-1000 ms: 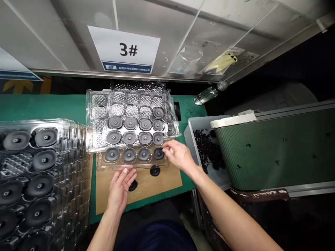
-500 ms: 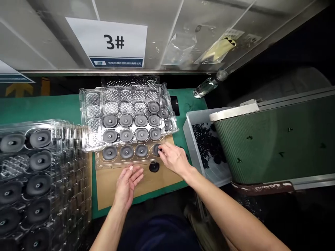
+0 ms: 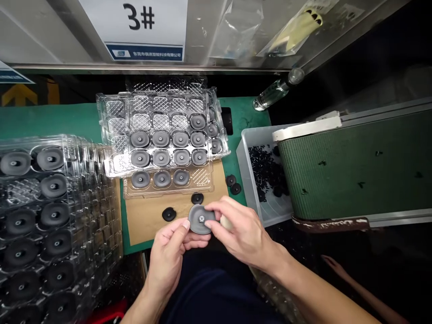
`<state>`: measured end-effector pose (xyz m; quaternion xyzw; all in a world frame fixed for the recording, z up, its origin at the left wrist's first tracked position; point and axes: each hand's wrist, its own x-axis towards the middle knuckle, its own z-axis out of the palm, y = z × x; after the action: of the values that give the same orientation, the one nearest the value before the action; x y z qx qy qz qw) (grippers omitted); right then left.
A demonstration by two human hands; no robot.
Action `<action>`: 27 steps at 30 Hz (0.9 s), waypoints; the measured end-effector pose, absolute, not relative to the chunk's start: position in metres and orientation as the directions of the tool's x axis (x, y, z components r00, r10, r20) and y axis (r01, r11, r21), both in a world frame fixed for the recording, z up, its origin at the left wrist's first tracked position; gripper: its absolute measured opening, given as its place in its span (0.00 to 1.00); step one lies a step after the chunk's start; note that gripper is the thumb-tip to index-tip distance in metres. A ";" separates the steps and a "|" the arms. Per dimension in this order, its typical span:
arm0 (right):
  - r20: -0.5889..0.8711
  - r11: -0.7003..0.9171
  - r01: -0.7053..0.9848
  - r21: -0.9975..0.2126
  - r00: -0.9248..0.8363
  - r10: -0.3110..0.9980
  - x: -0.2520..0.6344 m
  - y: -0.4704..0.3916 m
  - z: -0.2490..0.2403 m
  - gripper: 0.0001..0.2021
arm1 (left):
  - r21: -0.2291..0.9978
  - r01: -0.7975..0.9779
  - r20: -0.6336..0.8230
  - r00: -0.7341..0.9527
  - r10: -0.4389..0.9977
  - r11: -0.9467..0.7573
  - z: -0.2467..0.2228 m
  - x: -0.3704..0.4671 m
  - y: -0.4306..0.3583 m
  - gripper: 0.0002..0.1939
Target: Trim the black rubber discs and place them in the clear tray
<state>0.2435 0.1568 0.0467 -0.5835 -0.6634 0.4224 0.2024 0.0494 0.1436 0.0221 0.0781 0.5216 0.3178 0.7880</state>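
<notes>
A dark grey round disc (image 3: 196, 217) with a small metal insert at its centre is held up above the table's front edge. My left hand (image 3: 172, 249) pinches its left rim between thumb and fingers. My right hand (image 3: 239, 229) grips the right rim with thumb and forefinger. Behind it lies a clear plastic tray (image 3: 202, 185), whose front row holds 3 such discs and one bare pocket at the right. Other clear trays (image 3: 119, 168) with discs overlap it. Small black round pieces (image 3: 197, 198) rest on the brown cardboard (image 3: 145, 225), near my hands.
A tall stack of filled clear trays (image 3: 91, 189) stands at the left. On the right are a translucent bin (image 3: 248, 180) of small black parts and a green conveyor belt (image 3: 337, 180). A clear bottle (image 3: 272, 95) lies at the back. Another person's arm (image 3: 351, 279) shows lower right.
My right hand has lifted the disc from the tray's front right pocket and brought it toward me. My left hand has moved right and closed on it. The view has tilted down.
</notes>
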 end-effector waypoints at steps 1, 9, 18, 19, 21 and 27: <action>-0.275 -0.140 0.554 -0.821 -0.167 0.947 0.244 0.155 0.048 0.11 | 0.434 -0.436 -0.781 0.254 0.571 0.788 0.026 0.049 0.144 0.18; -0.665 -0.664 0.047 -0.747 -0.098 0.741 0.248 0.146 0.051 0.18 | 0.390 -0.443 -0.774 0.317 0.548 0.807 0.039 0.059 0.143 0.16; -0.645 -0.655 -0.095 -0.749 -0.117 0.755 0.250 0.143 0.046 0.18 | 0.443 -0.400 -0.774 0.279 0.568 0.802 0.042 0.060 0.140 0.18; -0.643 -0.653 -0.103 -0.750 -0.119 0.757 0.249 0.143 0.045 0.18 | 0.445 -0.396 -0.777 0.276 0.566 0.804 0.042 0.059 0.140 0.18; -0.642 -0.654 -0.127 -0.746 -0.123 0.757 0.249 0.141 0.045 0.18 | 0.441 -0.390 -0.784 0.270 0.559 0.808 0.041 0.059 0.140 0.20; -0.672 -0.681 -0.211 -0.701 -0.124 0.730 0.245 0.140 0.043 0.17 | 0.425 -0.391 -0.800 0.261 0.541 0.817 0.042 0.059 0.143 0.22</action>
<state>0.2451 0.1397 0.0431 -0.5742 -0.2261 0.7147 0.3292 0.0594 0.1428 0.0415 0.0707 0.5319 0.2945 0.7908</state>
